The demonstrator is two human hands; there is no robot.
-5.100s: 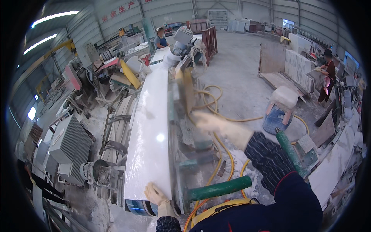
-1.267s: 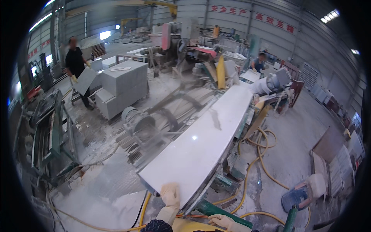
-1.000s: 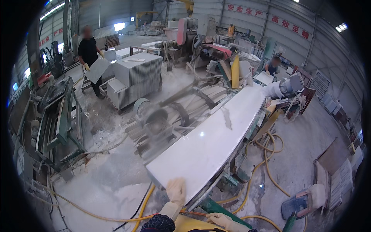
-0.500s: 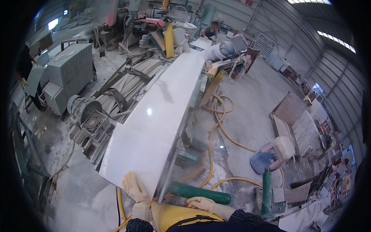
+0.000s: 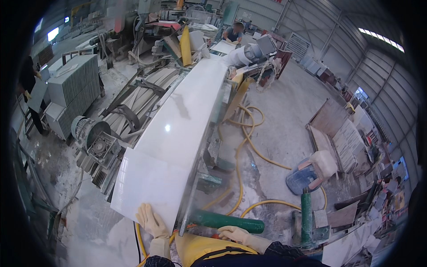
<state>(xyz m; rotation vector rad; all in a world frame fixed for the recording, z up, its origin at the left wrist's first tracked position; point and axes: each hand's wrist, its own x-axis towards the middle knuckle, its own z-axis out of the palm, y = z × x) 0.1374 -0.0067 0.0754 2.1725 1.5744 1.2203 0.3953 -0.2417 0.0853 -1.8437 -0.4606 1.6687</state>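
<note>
A smooth white slab [image 5: 149,182] lies at the near end of a long bench, meeting or overlapping a longer white slab [image 5: 178,104] that stretches away from me. My left hand [image 5: 151,221], in a cream rubber glove, rests flat on the near edge of the closer slab, fingers spread. Low in front of my yellow apron [image 5: 204,249] is my right hand [image 5: 242,236], gloved alike, its fingers curled beside a green roller [image 5: 229,221]. A small orange-red bit shows at those fingertips; what it belongs to is hidden.
Left of the bench stand a dusty motor [image 5: 100,146] and a stack of slabs [image 5: 73,84]. Yellow hoses [image 5: 240,178] snake over the floor at right, near a blue container [image 5: 302,178]. One co-worker [image 5: 233,33] is at the far end, another person at far left.
The view has turned slightly, so the scene sits a little differently. My left hand stays flat on the slab. Beside my right fingertips, the orange-red bit now shows.
</note>
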